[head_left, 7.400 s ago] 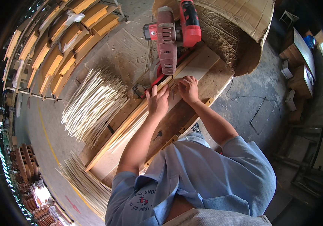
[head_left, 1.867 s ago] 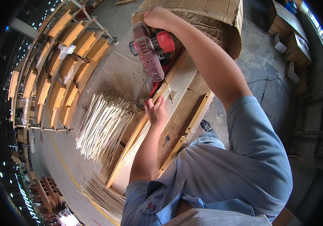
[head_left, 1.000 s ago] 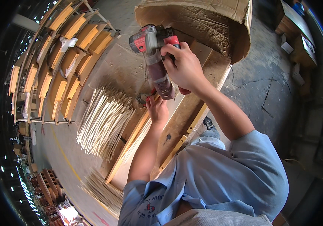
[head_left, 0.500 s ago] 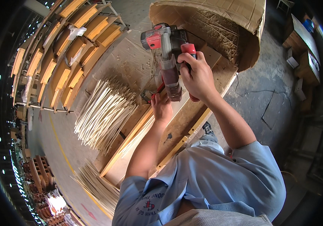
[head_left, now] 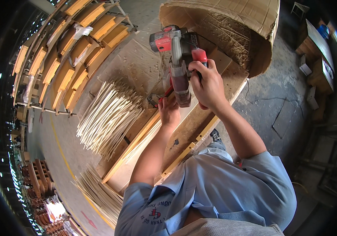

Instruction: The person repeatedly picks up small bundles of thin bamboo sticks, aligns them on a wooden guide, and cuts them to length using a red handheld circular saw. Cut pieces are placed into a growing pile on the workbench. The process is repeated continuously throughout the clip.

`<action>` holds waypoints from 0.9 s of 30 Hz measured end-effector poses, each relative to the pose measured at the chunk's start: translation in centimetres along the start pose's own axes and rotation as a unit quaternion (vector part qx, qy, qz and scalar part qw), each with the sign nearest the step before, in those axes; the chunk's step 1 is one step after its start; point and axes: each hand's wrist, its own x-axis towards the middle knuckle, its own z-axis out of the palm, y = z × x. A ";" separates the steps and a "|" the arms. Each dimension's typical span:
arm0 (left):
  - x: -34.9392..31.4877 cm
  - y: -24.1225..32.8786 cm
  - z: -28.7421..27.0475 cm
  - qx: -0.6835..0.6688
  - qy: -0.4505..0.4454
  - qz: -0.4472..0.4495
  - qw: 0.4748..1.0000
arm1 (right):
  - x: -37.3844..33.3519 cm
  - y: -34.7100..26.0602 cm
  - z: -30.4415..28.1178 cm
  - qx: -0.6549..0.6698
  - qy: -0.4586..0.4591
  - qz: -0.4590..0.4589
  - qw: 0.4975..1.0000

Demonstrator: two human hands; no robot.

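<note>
My right hand (head_left: 209, 84) is wrapped round the red and black handle of a miter saw (head_left: 180, 76). The saw has a red motor and a grey blade guard, and it stands at the far end of a wooden bench. My left hand (head_left: 169, 113) is closed beside the saw's red fence, just left of the guard. Thin pale wooden rods (head_left: 138, 148) run along the bench up to that hand, and its fingers press on their ends. The saw hides the fingertips and the blade's lower edge. A large pile of pale rods (head_left: 109, 118) lies to the left.
A cardboard box (head_left: 219, 11) with offcuts and sawdust stands behind the saw. More rods (head_left: 99, 190) lie at the near left. A rack (head_left: 64, 74) of curved wooden parts stands at far left. Wooden rails edge the bench (head_left: 190, 135). Cables lie on the floor at right.
The saw's handle and my right hand have come slightly down and toward me. My left hand stays by the fence. The whole view has shifted a little.
</note>
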 end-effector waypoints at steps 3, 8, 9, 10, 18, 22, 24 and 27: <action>0.0 0.0 -0.2 0.001 0.003 0.002 1.000 | -0.3 -0.5 -0.3 0.017 -0.013 0.013 1.000; 0.1 0.1 -0.3 0.006 0.024 0.007 1.000 | -1.1 0.1 0.1 0.006 0.007 -0.014 1.000; 0.1 0.1 -0.3 0.010 0.028 0.012 0.999 | -1.3 0.3 0.2 0.000 0.012 -0.021 1.000; 0.1 0.1 -0.2 0.002 0.032 0.012 0.999 | -1.5 0.4 0.2 0.000 0.007 -0.014 1.000; 0.1 0.4 -0.4 -0.015 0.031 -0.007 0.999 | -4.4 1.5 0.7 -0.001 -0.008 -0.024 1.000; 0.1 0.2 -0.6 -0.003 0.009 -0.001 1.000 | -3.4 2.4 0.2 0.054 -0.034 -0.057 0.996; 0.0 0.2 -0.6 -0.017 -0.028 -0.006 0.999 | -1.2 2.6 0.1 0.086 0.004 -0.128 0.988; -0.1 0.1 -0.6 0.041 -0.026 0.002 0.999 | 1.7 0.7 -0.5 0.261 -0.052 0.004 0.964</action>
